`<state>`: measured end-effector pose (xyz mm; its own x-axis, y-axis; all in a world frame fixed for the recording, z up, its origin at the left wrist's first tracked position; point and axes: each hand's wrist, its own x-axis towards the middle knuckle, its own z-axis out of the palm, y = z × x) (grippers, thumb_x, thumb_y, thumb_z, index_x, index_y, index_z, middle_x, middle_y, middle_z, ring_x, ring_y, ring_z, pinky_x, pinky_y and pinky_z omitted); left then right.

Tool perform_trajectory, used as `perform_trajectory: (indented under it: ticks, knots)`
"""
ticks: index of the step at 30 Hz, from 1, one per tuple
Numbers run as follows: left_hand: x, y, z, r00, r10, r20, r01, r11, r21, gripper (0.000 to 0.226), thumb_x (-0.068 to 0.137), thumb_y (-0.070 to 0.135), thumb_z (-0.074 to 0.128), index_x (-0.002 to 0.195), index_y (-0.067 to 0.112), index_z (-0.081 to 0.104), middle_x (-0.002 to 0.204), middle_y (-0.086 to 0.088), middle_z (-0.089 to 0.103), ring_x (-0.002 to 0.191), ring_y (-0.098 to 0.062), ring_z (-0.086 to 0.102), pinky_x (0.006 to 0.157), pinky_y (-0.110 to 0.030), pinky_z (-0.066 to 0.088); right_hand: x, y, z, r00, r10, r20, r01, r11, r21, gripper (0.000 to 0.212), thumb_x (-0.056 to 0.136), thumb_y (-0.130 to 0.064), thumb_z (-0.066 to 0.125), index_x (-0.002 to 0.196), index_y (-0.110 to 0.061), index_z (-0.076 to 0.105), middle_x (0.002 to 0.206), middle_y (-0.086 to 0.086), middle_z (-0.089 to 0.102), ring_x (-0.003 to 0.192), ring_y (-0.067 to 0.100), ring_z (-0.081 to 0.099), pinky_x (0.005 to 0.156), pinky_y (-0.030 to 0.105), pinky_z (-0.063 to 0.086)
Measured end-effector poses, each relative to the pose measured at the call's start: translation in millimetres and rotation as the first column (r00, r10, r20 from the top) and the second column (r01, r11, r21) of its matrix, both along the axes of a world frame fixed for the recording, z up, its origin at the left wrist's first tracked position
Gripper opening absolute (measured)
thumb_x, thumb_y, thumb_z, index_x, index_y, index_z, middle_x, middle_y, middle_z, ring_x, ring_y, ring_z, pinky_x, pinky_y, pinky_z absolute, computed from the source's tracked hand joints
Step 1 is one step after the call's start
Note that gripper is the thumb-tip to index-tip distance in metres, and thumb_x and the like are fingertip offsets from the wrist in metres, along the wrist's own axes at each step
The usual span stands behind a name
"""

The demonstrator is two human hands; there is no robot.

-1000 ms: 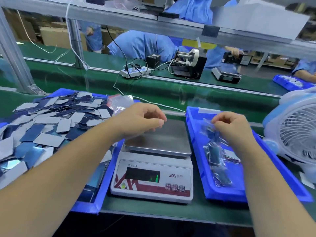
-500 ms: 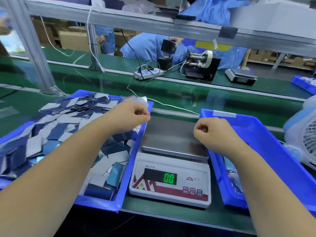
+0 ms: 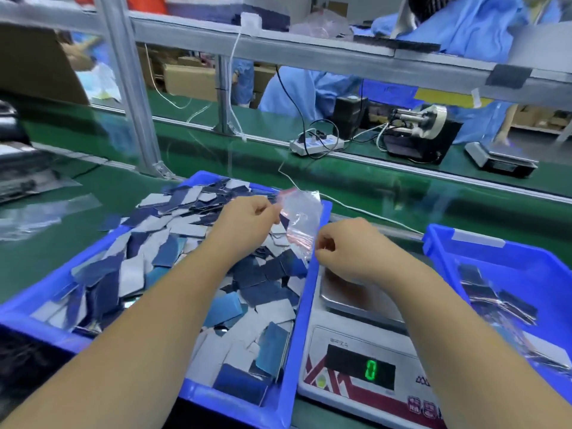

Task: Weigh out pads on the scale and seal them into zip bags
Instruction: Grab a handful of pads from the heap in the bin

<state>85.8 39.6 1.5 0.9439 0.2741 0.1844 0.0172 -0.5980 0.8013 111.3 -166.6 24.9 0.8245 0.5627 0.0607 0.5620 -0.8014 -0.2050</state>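
Observation:
A clear zip bag (image 3: pixel 301 218) with a red strip hangs between my hands above the right edge of the left blue tray (image 3: pixel 297 335). My left hand (image 3: pixel 247 216) pinches its upper left corner. My right hand (image 3: pixel 346 246) pinches its lower right edge, above the scale's steel pan (image 3: pixel 340 292). The left tray holds several loose blue and grey pads (image 3: pixel 161 252). The white scale (image 3: pixel 365 366) stands between the trays and its green display reads 0. Filled bags (image 3: pixel 492 298) lie in the right blue tray (image 3: pixel 464 239).
Flat clear bags (image 3: pixel 40 212) lie on the green bench at the left. Behind run a conveyor belt (image 3: pixel 371 181), a metal frame post (image 3: pixel 130 88), a power strip (image 3: pixel 315 144) and a black tape machine (image 3: pixel 418 134). People in blue coats work opposite.
The view swung left. My left hand lifted a zip bag from the left tray, and my right hand came from the right tray across the scale to take the bag's other edge.

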Motion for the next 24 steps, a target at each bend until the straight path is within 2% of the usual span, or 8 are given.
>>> perform_trajectory:
  ticks: [3,6,8,14,17,21,24]
  knots:
    - [1,1,-1,1.0,0.006,0.002,-0.006,1.0,0.007,0.035,0.097,0.042,0.053,0.071,0.024,0.067,0.051,0.011,0.051,0.05,-0.005,0.045,0.052,-0.027,0.034,9,28,2,0.999,0.045,-0.026,-0.047,0.996,-0.077,0.015,0.084,-0.024,0.058,0.094,-0.027,0.069,0.084,-0.011,0.063,0.089,0.019,0.059,0.066,0.029,0.043]
    - [3,1,2,0.999,0.01,0.038,-0.009,0.999,-0.033,0.035,0.098,0.039,0.053,0.074,0.019,0.068,0.049,0.014,0.049,0.05,-0.005,0.043,0.046,-0.019,0.031,10,52,-2,0.983,0.126,-0.132,-0.142,0.982,-0.121,0.035,0.081,-0.025,0.067,0.116,-0.025,0.067,0.107,-0.005,0.066,0.101,0.02,0.059,0.084,0.034,0.053]
    - [4,3,4,0.998,0.009,0.068,-0.006,0.999,-0.048,0.033,0.098,0.036,0.053,0.076,0.015,0.068,0.046,0.015,0.047,0.049,-0.006,0.041,0.046,-0.017,0.032,11,64,-6,0.967,0.153,-0.202,-0.183,0.973,-0.137,0.044,0.078,-0.025,0.073,0.121,-0.023,0.064,0.111,-0.004,0.066,0.103,0.02,0.06,0.087,0.033,0.053]
    - [4,5,4,0.996,0.003,0.089,0.006,0.995,-0.101,0.031,0.097,0.033,0.053,0.075,0.016,0.068,0.045,0.018,0.048,0.047,-0.005,0.042,0.046,-0.014,0.033,17,66,-2,0.929,0.165,-0.332,-0.239,0.951,-0.196,0.053,0.069,-0.032,0.081,0.117,-0.029,0.06,0.113,-0.011,0.063,0.105,0.013,0.059,0.091,0.033,0.052]
    - [4,5,4,0.996,-0.01,0.093,0.02,0.994,-0.109,0.032,0.097,0.032,0.053,0.072,0.019,0.067,0.045,0.022,0.05,0.048,0.0,0.045,0.047,-0.011,0.033,16,72,-2,0.932,0.212,-0.295,-0.286,0.928,-0.237,0.047,0.068,-0.03,0.082,0.111,-0.026,0.063,0.107,-0.008,0.065,0.1,0.017,0.06,0.087,0.036,0.054]
    - [3,5,4,0.996,-0.012,0.093,0.024,0.992,-0.128,0.032,0.097,0.032,0.054,0.07,0.02,0.067,0.044,0.021,0.049,0.045,-0.001,0.044,0.045,-0.012,0.032,19,75,-4,0.935,0.228,-0.271,-0.3,0.917,-0.263,0.043,0.068,-0.033,0.083,0.106,-0.026,0.065,0.1,-0.008,0.064,0.093,0.017,0.06,0.079,0.034,0.054]
    - [3,5,5,0.995,-0.01,0.099,0.023,0.991,-0.128,0.031,0.097,0.031,0.053,0.076,0.013,0.068,0.043,0.019,0.047,0.045,-0.002,0.042,0.044,-0.015,0.031,22,72,-7,0.936,0.268,-0.23,-0.322,0.916,-0.241,0.031,0.069,-0.035,0.083,0.089,-0.022,0.062,0.091,-0.004,0.062,0.084,0.016,0.058,0.071,0.035,0.052]
